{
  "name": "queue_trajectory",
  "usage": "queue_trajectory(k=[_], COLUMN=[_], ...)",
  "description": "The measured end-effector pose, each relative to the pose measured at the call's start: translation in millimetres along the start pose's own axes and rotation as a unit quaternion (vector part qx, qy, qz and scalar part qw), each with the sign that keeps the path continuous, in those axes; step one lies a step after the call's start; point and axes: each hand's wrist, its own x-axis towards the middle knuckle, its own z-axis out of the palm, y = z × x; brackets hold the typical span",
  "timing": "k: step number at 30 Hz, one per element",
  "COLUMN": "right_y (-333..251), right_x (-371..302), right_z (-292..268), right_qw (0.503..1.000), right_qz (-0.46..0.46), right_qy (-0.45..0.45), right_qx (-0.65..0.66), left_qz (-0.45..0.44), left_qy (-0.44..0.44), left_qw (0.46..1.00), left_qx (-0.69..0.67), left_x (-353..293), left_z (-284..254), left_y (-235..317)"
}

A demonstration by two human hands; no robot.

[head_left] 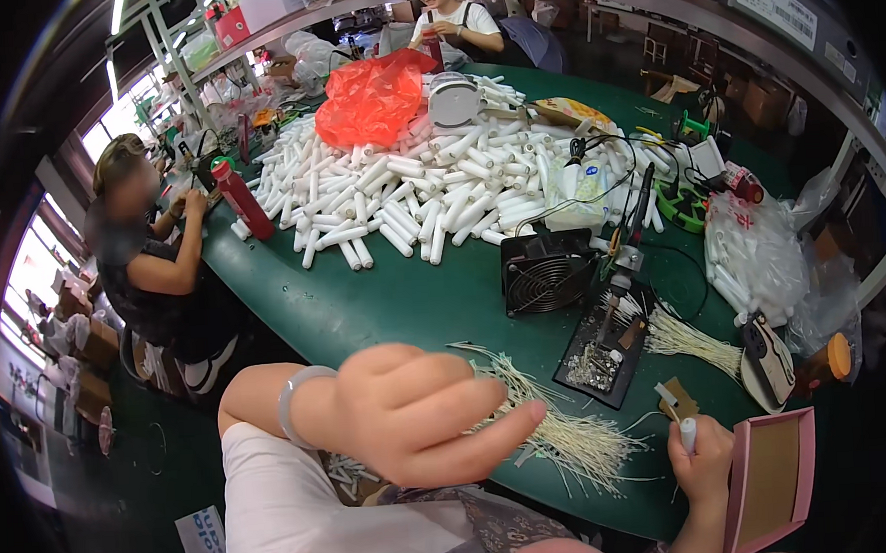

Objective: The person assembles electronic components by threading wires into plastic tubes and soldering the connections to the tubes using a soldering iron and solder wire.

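Observation:
My left hand (410,413), with a pale bangle on its wrist, is raised in front of my lap. Its index finger stretches to the right while the others curl loosely, and I see nothing in it. Beside it, a fanned bundle of thin cream wires (572,440) lies on the green table; the hand covers part of it. At the lower right, my right hand (708,463) is closed around a short white tube (688,434) whose end sticks up. A small piece of brown cardboard (678,399) lies just beyond that hand.
A large heap of white tubes (409,198) carries a red plastic bag (369,100). A black fan (548,276), a soldering iron (645,206) and a black tray of small metal parts (598,363) stand nearer. A pink box (774,479) flanks my right hand. Two co-workers sit around the table.

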Motion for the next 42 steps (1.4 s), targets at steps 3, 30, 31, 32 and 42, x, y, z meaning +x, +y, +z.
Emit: queue_trajectory(k=[3, 30, 31, 32, 42], right_y=[-9.1, 3.9, -7.1, -12.6, 35.4], right_x=[4.7, 4.9, 6.0, 7.1, -3.4], right_z=[3.8, -8.0, -14.7, -15.8, 14.3], right_qw=[0.998, 0.973, 0.967, 0.959, 0.996], right_qz=[-0.060, 0.066, 0.072, 0.079, -0.037], right_qy=[-0.014, -0.200, -0.214, -0.227, -0.041], right_qx=[0.003, -0.091, -0.120, -0.148, -0.073], left_qz=[-0.013, -0.015, -0.035, -0.055, -0.038], left_qy=[-0.001, -0.020, -0.040, -0.061, 0.049], left_qw=[0.998, 1.000, 0.998, 0.992, 0.791], left_qx=[0.069, 0.012, -0.043, -0.099, -0.608], left_x=[-16.4, -16.9, -21.0, -24.4, -32.3], left_z=[-6.5, -70.7, -63.9, -59.0, 16.4], left_y=[13.0, 119.9, 120.6, 121.0, 134.5])
